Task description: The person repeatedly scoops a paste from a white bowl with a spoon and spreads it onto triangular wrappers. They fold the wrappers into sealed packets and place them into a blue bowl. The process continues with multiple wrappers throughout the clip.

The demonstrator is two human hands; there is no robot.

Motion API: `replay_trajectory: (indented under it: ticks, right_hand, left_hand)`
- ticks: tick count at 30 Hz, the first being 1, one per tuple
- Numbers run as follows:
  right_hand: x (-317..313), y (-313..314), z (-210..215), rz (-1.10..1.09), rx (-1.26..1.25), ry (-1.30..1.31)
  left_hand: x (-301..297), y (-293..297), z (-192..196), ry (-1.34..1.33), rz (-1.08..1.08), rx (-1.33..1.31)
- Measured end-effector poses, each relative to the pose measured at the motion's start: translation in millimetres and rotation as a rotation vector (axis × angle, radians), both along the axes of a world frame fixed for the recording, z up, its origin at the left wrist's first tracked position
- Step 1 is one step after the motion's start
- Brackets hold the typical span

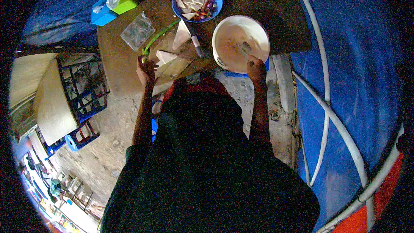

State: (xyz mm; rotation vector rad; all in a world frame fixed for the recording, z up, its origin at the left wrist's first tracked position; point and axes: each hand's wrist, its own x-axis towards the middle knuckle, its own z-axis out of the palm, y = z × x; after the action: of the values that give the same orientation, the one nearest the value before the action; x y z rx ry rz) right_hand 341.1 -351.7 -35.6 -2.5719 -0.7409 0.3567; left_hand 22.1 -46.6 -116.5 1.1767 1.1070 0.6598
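My left hand (pixel 146 70) is closed at the near end of a long green stalk (pixel 160 38), which stretches away across the table. My right hand (pixel 256 70) is closed at the near right rim of a white bucket-like bowl (pixel 220 45), on what looks like a spoon (pixel 246 47) dipping into it. Pale brown stuff coats the inside of the bowl. Between my hands, on a board (pixel 174 67), lie a folded pastry triangle (pixel 165 57) and a taller pastry triangle (pixel 181 36). Next to them is a knife (pixel 197 45) with a dark handle.
A blue bowl (pixel 176 8) at the back holds pastry triangles and chopped red vegetables. A clear plastic bag (pixel 138 31) lies at left. Blue (pixel 103 16) and green (pixel 126 3) containers stand at the table's far left edge. White poles (pixel 321 56) and blue sheeting run along the right.
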Motion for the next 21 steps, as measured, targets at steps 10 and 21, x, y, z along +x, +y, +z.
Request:
replay_trajectory:
  ticks: [10,21]
  right_hand:
    - [43.9,-7.6,-20.1,0.313,-0.021,0.033]
    - [62.6,2.5,-47.7,0.436,0.171,0.057]
  left_hand:
    - [148.2,-81.7,42.5,-0.417,-0.475,0.32]
    - [185.8,-111.9,8.0,-0.538,-0.538,0.323]
